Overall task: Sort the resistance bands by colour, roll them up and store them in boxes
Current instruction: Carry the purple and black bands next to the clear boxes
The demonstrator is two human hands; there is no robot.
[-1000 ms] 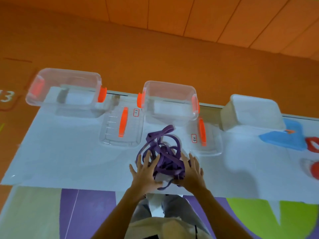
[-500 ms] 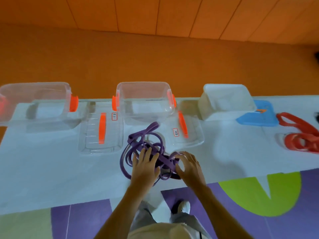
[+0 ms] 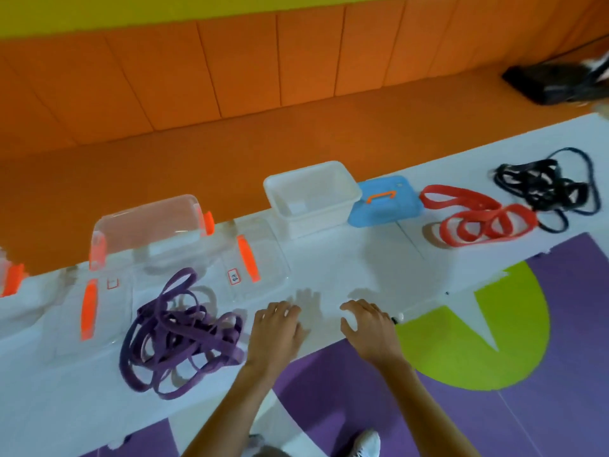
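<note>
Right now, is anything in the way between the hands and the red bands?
Nothing visible blocks them. The left hand and right hand hover empty over bare white table, and the red bands lie farther right on it. The white box and blue lid sit behind that path.

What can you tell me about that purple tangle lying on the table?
The purple resistance bands are flat, rubbery-looking loops heaped in a loose, unrolled tangle on the white table. One loop stretches up toward the clear box, and the heap lies between two clear lids with orange handles. The left hand rests just beside the tangle, apparently not touching it; neither hand holds anything.
</note>
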